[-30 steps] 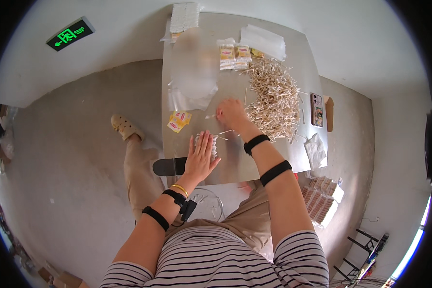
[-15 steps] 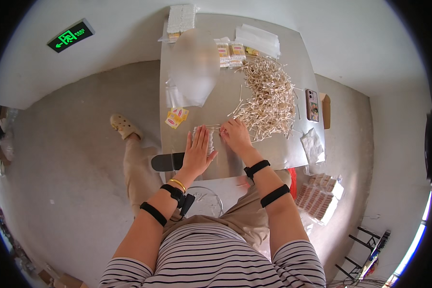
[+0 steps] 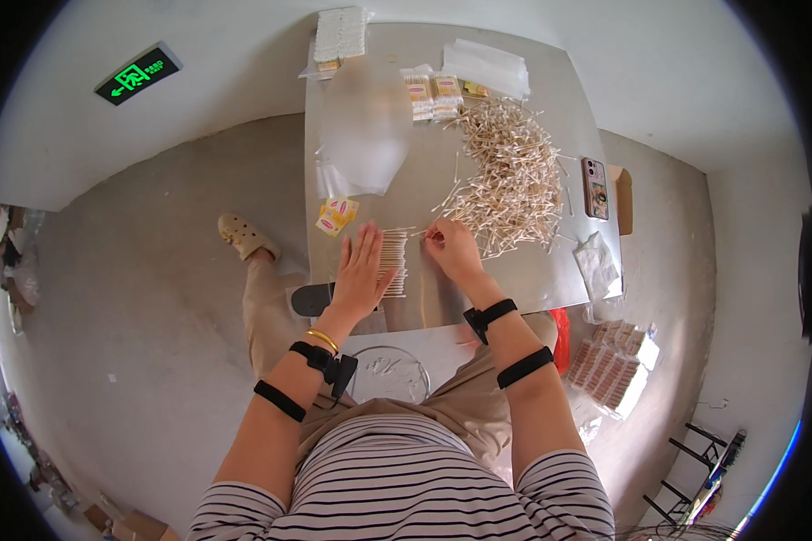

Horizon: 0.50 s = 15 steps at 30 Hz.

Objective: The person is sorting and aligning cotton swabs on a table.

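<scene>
Left hand [image 3: 363,270] flat, grip open, pressing row of cotton swabs [image 3: 392,261] near tabletop [image 3: 514,279] front edge. Right hand [image 3: 451,252] pinching swabs (fingertips closed) beside loose swab pile [image 3: 510,176].

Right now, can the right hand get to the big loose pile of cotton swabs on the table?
Probably yes. The right hand already lies at the near edge of the loose swab pile, and nothing stands between them. The left hand rests flat on the aligned row of swabs.
</scene>
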Each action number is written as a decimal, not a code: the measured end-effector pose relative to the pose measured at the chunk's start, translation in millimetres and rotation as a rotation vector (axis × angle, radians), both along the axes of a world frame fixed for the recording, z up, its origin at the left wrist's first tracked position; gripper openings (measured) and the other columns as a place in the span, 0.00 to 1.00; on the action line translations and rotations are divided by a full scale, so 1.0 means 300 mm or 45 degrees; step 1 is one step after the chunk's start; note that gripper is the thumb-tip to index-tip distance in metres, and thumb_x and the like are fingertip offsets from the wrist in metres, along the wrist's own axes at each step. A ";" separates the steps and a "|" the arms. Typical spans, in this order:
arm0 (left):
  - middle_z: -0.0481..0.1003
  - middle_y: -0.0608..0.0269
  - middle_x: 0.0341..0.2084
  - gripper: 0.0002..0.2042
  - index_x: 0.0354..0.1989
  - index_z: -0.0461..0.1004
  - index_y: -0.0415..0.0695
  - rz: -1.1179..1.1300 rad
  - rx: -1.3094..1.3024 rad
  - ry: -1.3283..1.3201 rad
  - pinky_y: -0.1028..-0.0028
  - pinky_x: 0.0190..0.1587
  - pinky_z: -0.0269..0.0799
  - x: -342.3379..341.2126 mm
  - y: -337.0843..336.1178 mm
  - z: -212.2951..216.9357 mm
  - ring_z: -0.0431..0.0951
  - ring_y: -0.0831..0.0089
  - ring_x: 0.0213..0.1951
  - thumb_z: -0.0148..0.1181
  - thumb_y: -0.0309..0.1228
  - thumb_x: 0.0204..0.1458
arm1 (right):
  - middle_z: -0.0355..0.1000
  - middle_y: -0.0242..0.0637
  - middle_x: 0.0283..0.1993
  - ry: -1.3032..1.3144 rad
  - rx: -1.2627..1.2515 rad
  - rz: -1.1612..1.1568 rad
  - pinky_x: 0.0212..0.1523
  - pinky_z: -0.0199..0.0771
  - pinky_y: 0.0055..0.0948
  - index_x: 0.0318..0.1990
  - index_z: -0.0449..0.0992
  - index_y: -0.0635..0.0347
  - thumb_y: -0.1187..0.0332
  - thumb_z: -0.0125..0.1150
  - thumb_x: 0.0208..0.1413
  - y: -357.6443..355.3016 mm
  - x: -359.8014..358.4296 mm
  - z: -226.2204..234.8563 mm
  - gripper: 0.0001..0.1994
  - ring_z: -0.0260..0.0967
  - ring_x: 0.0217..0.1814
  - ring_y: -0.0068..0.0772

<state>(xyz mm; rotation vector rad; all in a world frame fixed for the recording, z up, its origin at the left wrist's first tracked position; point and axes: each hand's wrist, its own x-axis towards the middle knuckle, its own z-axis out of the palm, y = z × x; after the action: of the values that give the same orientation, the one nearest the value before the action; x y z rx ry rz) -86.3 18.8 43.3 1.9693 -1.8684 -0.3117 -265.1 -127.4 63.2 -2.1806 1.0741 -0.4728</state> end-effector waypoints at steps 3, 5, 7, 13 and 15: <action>0.46 0.49 0.74 0.37 0.73 0.48 0.36 -0.044 0.085 -0.119 0.51 0.75 0.34 -0.008 -0.024 0.003 0.43 0.58 0.76 0.45 0.51 0.64 | 0.76 0.41 0.36 -0.066 0.095 -0.028 0.42 0.77 0.35 0.40 0.79 0.62 0.74 0.61 0.52 0.020 -0.009 0.017 0.08 0.74 0.40 0.40; 0.46 0.53 0.75 0.38 0.74 0.46 0.37 -0.078 0.141 -0.233 0.51 0.75 0.30 -0.011 -0.027 -0.009 0.42 0.60 0.76 0.42 0.54 0.65 | 0.76 0.41 0.36 -0.102 0.104 -0.047 0.42 0.77 0.34 0.43 0.79 0.62 0.74 0.61 0.53 0.039 -0.016 0.038 0.10 0.74 0.40 0.40; 0.45 0.53 0.75 0.39 0.74 0.46 0.37 -0.072 0.153 -0.251 0.51 0.75 0.29 -0.011 -0.028 -0.014 0.42 0.61 0.76 0.40 0.55 0.65 | 0.75 0.41 0.35 -0.218 0.061 -0.113 0.41 0.75 0.35 0.40 0.80 0.61 0.75 0.60 0.51 0.059 -0.039 0.059 0.09 0.73 0.37 0.43; 0.44 0.57 0.76 0.40 0.75 0.45 0.39 -0.111 0.141 -0.349 0.51 0.75 0.29 -0.009 -0.027 -0.008 0.41 0.64 0.76 0.39 0.57 0.64 | 0.76 0.38 0.36 -0.287 0.165 -0.468 0.39 0.71 0.27 0.43 0.81 0.63 0.76 0.58 0.57 0.122 -0.297 0.125 0.09 0.71 0.36 0.29; 0.44 0.57 0.76 0.40 0.75 0.45 0.39 -0.149 0.165 -0.369 0.51 0.75 0.29 -0.003 -0.030 -0.016 0.41 0.65 0.76 0.39 0.58 0.64 | 0.77 0.36 0.37 -0.276 0.197 -0.596 0.38 0.69 0.25 0.44 0.81 0.62 0.76 0.58 0.58 0.161 -0.428 0.128 0.09 0.70 0.36 0.24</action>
<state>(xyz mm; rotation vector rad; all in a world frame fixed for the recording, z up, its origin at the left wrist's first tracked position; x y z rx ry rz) -87.3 10.0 38.6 2.0868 -2.1998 -0.1920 -393.4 -79.2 101.6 -1.6935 1.4463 -0.7840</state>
